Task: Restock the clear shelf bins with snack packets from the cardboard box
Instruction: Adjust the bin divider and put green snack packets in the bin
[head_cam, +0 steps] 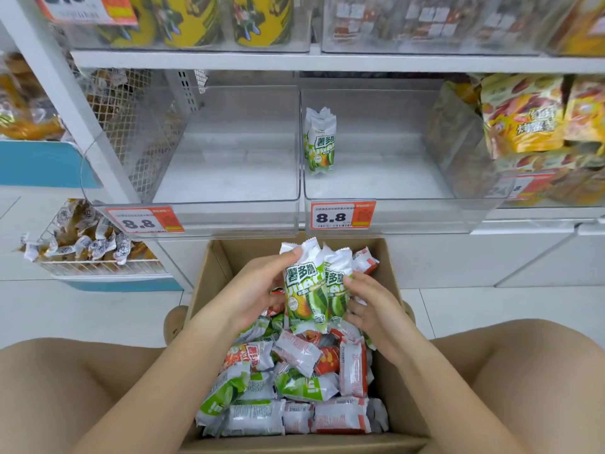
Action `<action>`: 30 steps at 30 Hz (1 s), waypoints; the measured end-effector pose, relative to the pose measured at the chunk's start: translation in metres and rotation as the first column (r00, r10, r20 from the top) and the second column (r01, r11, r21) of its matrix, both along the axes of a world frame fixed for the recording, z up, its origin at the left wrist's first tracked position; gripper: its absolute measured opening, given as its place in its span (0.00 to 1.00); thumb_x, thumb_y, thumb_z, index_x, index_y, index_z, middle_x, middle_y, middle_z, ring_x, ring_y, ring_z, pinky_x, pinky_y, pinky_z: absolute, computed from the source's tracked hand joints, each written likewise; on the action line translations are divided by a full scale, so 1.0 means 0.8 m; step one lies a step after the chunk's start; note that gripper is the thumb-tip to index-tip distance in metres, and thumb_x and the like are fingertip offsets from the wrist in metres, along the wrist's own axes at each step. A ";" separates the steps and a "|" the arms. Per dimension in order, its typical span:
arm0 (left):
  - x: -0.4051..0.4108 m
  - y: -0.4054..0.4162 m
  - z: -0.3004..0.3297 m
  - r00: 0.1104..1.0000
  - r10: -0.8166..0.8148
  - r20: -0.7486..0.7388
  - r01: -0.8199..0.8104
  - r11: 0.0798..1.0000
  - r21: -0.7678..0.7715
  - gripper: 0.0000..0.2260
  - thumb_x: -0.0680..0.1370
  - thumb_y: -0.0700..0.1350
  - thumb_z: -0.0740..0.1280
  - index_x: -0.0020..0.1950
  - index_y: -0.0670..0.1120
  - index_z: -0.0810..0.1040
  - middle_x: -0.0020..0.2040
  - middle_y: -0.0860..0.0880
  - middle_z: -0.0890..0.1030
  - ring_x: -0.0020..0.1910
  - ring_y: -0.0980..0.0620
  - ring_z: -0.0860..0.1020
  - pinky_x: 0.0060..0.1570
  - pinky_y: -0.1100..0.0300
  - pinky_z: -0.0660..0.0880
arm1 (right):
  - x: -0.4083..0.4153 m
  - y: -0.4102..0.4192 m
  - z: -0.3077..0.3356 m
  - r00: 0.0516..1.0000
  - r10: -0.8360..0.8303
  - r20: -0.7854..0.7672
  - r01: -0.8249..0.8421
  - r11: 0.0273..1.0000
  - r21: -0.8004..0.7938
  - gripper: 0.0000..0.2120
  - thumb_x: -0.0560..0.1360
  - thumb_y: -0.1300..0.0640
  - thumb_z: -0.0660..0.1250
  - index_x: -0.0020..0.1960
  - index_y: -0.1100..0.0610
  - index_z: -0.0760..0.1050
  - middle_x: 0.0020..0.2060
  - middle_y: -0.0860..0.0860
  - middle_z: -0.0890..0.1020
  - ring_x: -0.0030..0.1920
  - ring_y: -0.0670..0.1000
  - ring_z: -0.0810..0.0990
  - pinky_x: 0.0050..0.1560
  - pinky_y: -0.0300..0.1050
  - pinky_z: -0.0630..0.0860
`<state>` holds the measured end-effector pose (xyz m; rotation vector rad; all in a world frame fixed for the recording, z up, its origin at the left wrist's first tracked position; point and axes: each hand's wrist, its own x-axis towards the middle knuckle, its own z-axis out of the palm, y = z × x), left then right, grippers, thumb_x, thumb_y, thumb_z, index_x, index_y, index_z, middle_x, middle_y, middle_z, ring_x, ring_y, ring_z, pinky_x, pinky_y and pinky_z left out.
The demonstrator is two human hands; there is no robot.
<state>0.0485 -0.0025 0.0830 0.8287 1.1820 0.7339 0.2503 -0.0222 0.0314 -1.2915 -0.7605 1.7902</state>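
Snack packets, two green ones, are held upright over the open cardboard box, which sits on a white tiled floor between the person's knees. Left hand curls fingers and thumb round the front packet; right hand rests spread fingers against the rear one. Two clear shelf bins face the box: left bin bare, right bin holding green packets standing at its left wall. Both price tags read 8.8; smaller print is illegible. Upper shelf goods are cut off.
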 end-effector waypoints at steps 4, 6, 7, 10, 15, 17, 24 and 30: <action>0.007 0.003 0.010 0.998 0.007 0.055 -0.008 1.000 0.017 0.17 0.76 0.52 0.67 0.58 0.42 0.81 0.51 0.46 0.84 0.48 0.51 0.82 0.51 0.55 0.77 | -0.007 0.004 0.010 0.997 -0.023 0.069 0.021 0.999 0.036 0.25 0.68 0.46 0.73 0.63 0.48 0.74 0.59 0.48 0.81 0.58 0.52 0.81 0.63 0.52 0.74; 0.009 0.004 0.016 0.998 -0.018 0.056 0.015 0.998 0.056 0.17 0.76 0.52 0.66 0.59 0.43 0.80 0.54 0.47 0.84 0.53 0.50 0.82 0.57 0.52 0.76 | -0.008 0.010 0.017 0.993 -0.018 0.118 0.007 0.996 0.091 0.21 0.70 0.47 0.71 0.62 0.48 0.76 0.57 0.49 0.82 0.56 0.51 0.82 0.56 0.47 0.76; 0.010 0.006 0.021 0.998 -0.029 0.058 0.025 0.997 0.072 0.17 0.77 0.52 0.65 0.60 0.43 0.80 0.54 0.47 0.84 0.55 0.49 0.82 0.59 0.51 0.75 | -0.008 0.013 0.021 0.990 -0.014 0.137 -0.003 0.993 0.122 0.19 0.72 0.48 0.70 0.62 0.49 0.76 0.56 0.50 0.83 0.55 0.49 0.82 0.53 0.44 0.76; 0.014 0.012 0.040 0.996 -0.063 0.056 0.055 0.990 0.133 0.16 0.77 0.51 0.64 0.60 0.44 0.79 0.55 0.47 0.84 0.55 0.49 0.82 0.57 0.52 0.76 | -0.008 0.017 0.042 0.981 -0.026 0.192 -0.015 0.977 0.212 0.13 0.76 0.50 0.68 0.60 0.50 0.76 0.54 0.48 0.83 0.53 0.46 0.82 0.47 0.36 0.76; 0.020 0.016 0.066 0.996 -0.085 0.026 0.078 0.974 0.212 0.16 0.75 0.51 0.65 0.58 0.45 0.80 0.53 0.47 0.84 0.51 0.52 0.82 0.53 0.55 0.77 | -0.008 0.024 0.067 0.971 -0.086 0.223 -0.003 0.928 0.371 0.11 0.76 0.52 0.67 0.59 0.48 0.76 0.54 0.47 0.83 0.56 0.47 0.81 0.49 0.38 0.75; 0.022 0.020 0.075 0.995 -0.100 0.012 0.094 0.964 0.248 0.16 0.76 0.51 0.64 0.59 0.43 0.80 0.53 0.46 0.84 0.52 0.50 0.82 0.55 0.55 0.77 | -0.006 0.030 0.081 0.975 -0.109 0.193 0.017 0.904 0.427 0.15 0.74 0.51 0.70 0.60 0.52 0.77 0.54 0.48 0.84 0.56 0.48 0.82 0.53 0.42 0.77; 0.043 0.051 0.117 0.996 -0.067 0.054 0.039 0.910 0.413 0.18 0.74 0.51 0.65 0.59 0.42 0.80 0.53 0.46 0.84 0.52 0.52 0.82 0.50 0.61 0.78 | 0.026 0.076 0.140 0.952 -0.230 0.202 0.086 0.834 0.545 0.25 0.70 0.49 0.73 0.61 0.61 0.75 0.54 0.54 0.83 0.55 0.49 0.81 0.53 0.39 0.75; 0.035 0.122 0.129 0.967 0.229 -0.114 -0.117 0.792 0.599 0.14 0.77 0.52 0.68 0.53 0.42 0.81 0.50 0.46 0.84 0.49 0.51 0.81 0.57 0.48 0.75 | 0.050 0.155 0.186 0.916 -0.301 0.267 0.074 0.779 0.623 0.13 0.77 0.57 0.67 0.60 0.57 0.76 0.47 0.48 0.82 0.49 0.44 0.81 0.52 0.40 0.77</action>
